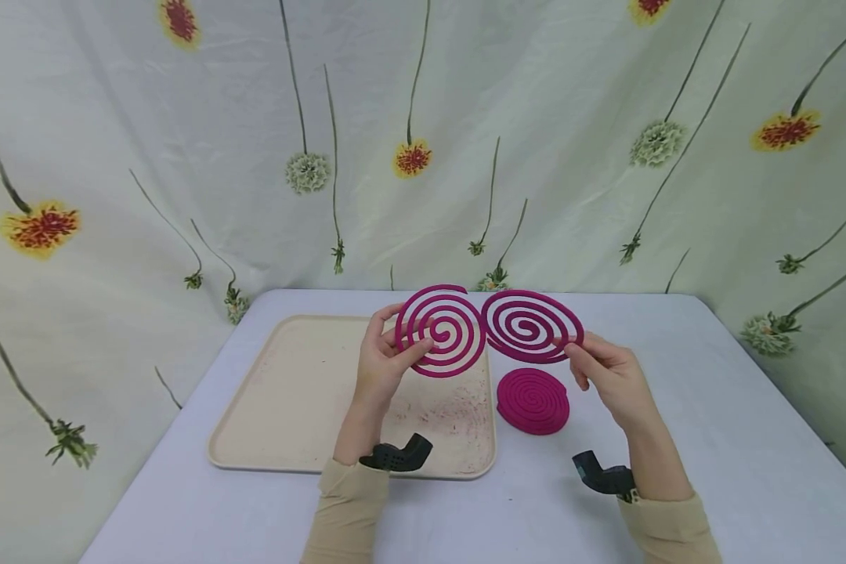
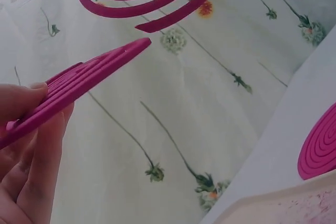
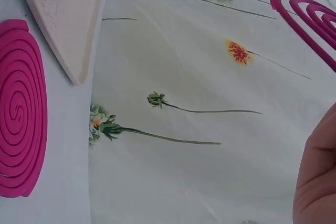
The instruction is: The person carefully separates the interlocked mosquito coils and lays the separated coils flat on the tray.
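My left hand (image 1: 383,360) holds a magenta mosquito coil (image 1: 439,335) up above the tray, thumb on its near face and fingers behind. A second magenta mosquito coil (image 1: 526,330) is pinched at its right edge between the thumb and fingers of my right hand (image 1: 612,380). Both coils are single spirals with open gaps between their turns, and their facing rims meet or overlap in the head view. In the left wrist view the left coil (image 2: 94,77) appears nearly edge-on, below the right one (image 2: 142,12). A closely wound magenta coil (image 1: 533,401) lies on the table beneath.
A beige tray (image 1: 282,407) with pinkish smudges at its right side covers the left of the white table (image 1: 712,392). The wound coil lies just beyond its right rim. Behind the table hangs a flower-printed cloth (image 1: 571,117). Black wrist cameras (image 1: 402,454) sit on both wrists.
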{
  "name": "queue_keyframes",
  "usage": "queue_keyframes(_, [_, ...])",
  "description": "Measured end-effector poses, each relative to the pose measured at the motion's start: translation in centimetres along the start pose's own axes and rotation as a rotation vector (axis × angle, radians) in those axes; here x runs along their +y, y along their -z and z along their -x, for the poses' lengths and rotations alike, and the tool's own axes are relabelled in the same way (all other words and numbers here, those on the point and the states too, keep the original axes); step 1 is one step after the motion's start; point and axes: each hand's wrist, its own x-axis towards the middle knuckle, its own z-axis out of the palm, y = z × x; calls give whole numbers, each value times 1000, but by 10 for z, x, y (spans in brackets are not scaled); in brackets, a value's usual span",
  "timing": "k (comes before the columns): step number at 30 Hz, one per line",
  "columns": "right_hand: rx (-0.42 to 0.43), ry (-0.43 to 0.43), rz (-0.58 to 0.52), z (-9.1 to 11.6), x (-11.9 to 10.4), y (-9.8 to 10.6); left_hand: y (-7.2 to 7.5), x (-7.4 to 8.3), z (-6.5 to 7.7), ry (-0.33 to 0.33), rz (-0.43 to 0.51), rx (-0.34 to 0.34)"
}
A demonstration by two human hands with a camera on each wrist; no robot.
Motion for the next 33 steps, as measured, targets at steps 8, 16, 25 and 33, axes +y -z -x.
queue_keyframes(8, [129,-157,34,-6,14,-23,17,-8,-8,27,5,88])
queue_keyframes(16, [283,-257,-24,-7,50,-41,33,-24,-14,164,2,220])
queue_keyframes(25, [305,-611,-92,-13,75,-64,49,-45,-21,328,79,293])
queue_keyframes(33, [230,-828,-110,-31,86,-74,57,-66,-23,425,115,336])
